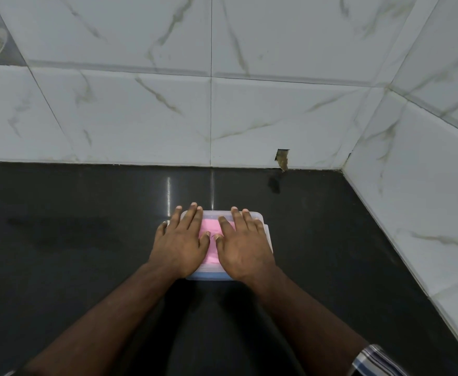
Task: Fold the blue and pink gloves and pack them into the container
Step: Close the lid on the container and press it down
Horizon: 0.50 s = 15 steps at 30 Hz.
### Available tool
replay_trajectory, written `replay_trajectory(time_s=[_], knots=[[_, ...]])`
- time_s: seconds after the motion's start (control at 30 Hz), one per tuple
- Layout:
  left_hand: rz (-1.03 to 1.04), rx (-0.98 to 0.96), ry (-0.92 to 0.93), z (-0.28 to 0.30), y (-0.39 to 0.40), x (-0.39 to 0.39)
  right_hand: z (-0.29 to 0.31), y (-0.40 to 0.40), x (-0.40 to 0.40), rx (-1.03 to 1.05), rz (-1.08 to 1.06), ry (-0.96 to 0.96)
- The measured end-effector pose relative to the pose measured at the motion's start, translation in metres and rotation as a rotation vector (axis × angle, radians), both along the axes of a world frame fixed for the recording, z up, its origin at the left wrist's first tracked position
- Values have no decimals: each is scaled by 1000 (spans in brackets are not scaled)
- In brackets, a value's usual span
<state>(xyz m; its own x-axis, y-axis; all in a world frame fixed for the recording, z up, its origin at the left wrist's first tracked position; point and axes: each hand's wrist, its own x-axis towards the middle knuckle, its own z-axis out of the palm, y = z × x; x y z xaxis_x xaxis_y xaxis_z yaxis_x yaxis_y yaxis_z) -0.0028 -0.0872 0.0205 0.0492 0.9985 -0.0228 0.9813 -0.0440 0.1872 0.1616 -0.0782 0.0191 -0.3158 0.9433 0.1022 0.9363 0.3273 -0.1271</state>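
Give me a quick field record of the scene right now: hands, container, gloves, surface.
left hand: flat, fingers straight, pressing on the container lid
right hand: flat, fingers straight, pressing on the same lid
container: clear plastic box, lid on top, sits on the counter
pink glove: folded inside, seen through the lid
blue glove: only a blue strip shows at the near edge, under the pink
counter: dark, glossy
wall: white marbled tiles

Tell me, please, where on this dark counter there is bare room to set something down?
Bare counter runs left of the container, behind it up to the tiled wall, and right toward the side wall. The only crowded spot is the container itself, where the left hand and right hand press flat.
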Motion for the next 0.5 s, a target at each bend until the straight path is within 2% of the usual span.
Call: replay_trajectory(time_s=[0.3,0.4,0.5], knots=[[-45,-26,-6,6,4,0,5,-4,1,-47,-52,4],[-55,52,-5,13,-3,3,12,-7,3,-42,-15,36],[-190,128,-5,14,-20,8,14,-25,9,-21,36,58]])
